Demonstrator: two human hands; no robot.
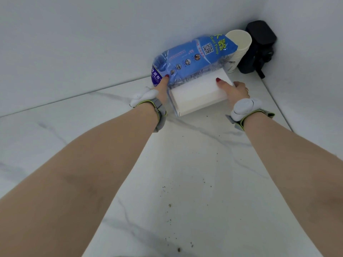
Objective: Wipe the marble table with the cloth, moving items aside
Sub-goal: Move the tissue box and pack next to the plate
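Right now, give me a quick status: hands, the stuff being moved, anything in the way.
Left hand and right hand grip the white box, blue package on top. Paper cups and black device fill the corner behind. Crumbs on marble table; no cloth visible.

plain pale walls [92, 43] meet in a corner, evenly lit.
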